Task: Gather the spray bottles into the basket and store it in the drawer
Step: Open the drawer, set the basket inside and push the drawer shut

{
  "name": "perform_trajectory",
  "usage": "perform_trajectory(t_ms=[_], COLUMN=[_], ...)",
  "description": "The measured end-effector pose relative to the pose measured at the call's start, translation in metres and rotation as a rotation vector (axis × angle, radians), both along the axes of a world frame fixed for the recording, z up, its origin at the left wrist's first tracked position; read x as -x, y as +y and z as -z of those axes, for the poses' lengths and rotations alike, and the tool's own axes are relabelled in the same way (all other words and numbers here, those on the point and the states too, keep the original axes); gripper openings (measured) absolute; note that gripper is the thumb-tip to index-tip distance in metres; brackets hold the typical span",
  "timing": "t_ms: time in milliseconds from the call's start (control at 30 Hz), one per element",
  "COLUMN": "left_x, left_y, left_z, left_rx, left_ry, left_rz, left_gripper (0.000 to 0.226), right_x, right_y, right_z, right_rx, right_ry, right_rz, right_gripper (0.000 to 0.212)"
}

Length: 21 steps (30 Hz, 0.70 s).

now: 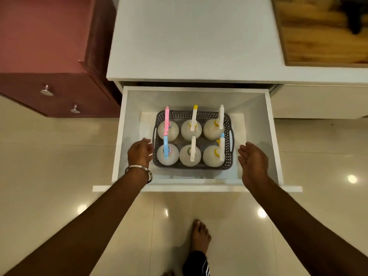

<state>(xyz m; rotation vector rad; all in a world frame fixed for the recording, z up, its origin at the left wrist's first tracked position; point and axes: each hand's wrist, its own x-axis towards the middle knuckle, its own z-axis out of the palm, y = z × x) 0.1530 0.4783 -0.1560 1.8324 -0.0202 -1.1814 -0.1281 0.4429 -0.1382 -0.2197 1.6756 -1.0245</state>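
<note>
My bare foot [201, 236] on the glossy tile floor [49, 156], nearest item. Above it, my left hand [140, 153], bangle [139, 169] at the wrist, fingers loosely spread, holding nothing, just beside the left wall of the grey basket [228, 134]. My right hand [252, 160], palm open, empty, near the basket's right side, apart from it. Basket sits inside the open white drawer [272, 136], holding six spray bottles [188, 155] upright, in two rows of three. White desk [189, 46] beyond; maroon cabinet [49, 56] far left.
</note>
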Motion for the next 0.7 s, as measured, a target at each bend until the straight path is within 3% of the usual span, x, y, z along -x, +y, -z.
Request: perform_trajectory(t_ms=[267,367,500,700], left_x=[0.044,0.058,0.069,0.078], left_y=[0.104,0.14,0.163,0.153], left_z=[-0.047,-0.047,-0.043,-0.038], left_rx=[0.085,0.069,0.041,0.069], left_ry=[0.379,0.442,0.526,0.507], left_rz=[-0.189,-0.267,-0.33,-0.159], left_gripper=[0.031,0.038,0.069,0.095], right_x=[-0.007,-0.004,-0.005,-0.019], right_y=[0.111,0.15,0.172,0.156], right_z=[-0.033,-0.034,-0.029,-0.022], right_rx=[-0.03,-0.051,-0.102,-0.069], right_ry=[-0.163,-0.218,-0.375,-0.46], right_rz=[0.148,0.159,0.151,0.079], right_gripper=[0.015,0.029,0.066,0.084])
